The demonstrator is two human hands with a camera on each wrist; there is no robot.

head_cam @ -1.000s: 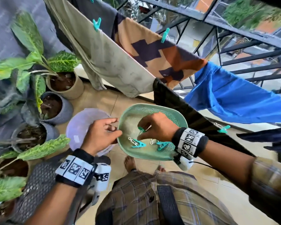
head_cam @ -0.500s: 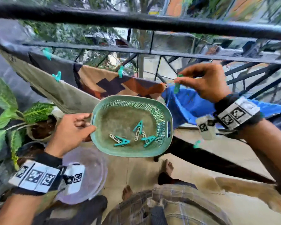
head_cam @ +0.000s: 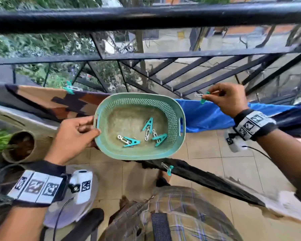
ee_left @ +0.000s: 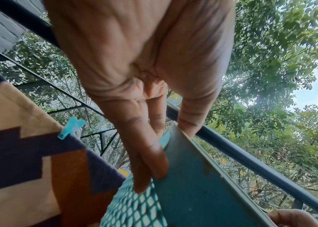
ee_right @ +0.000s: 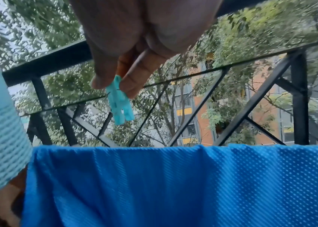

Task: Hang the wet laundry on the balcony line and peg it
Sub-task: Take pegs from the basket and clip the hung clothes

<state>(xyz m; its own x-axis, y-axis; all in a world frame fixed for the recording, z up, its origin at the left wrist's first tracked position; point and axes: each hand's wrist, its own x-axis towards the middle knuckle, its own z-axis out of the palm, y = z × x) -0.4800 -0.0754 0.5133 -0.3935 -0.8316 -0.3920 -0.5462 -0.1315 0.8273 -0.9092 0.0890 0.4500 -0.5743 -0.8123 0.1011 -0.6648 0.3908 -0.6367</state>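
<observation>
My left hand (head_cam: 80, 131) grips the left rim of a green mesh basket (head_cam: 111, 152), thumb over the rim (ee_left: 185, 122) and fingers (ee_left: 144, 161) underneath. Three teal pegs (head_cam: 131, 141) lie in the basket. My right hand (head_cam: 224, 100) pinches one teal peg (head_cam: 204, 98) between thumb and finger, just above the top edge of the blue cloth (head_cam: 208, 117) on the line. In the right wrist view the peg (ee_right: 120, 104) points down over the blue cloth (ee_right: 173, 184), apart from it. A patterned brown cloth (head_cam: 47, 100) hangs to the left, held by a teal peg (head_cam: 69, 88).
The black balcony railing (head_cam: 146, 16) runs across just beyond the line. A dark cloth (head_cam: 198, 176) with a peg (head_cam: 169, 169) hangs on a nearer line. A potted plant (head_cam: 19, 146) and a pale basin (head_cam: 71, 206) sit on the tiled floor at left.
My right hand took a peg out of the basket and carried it up and right to the blue cloth's top edge. My left hand raised the basket, and my view tilted up to the railing.
</observation>
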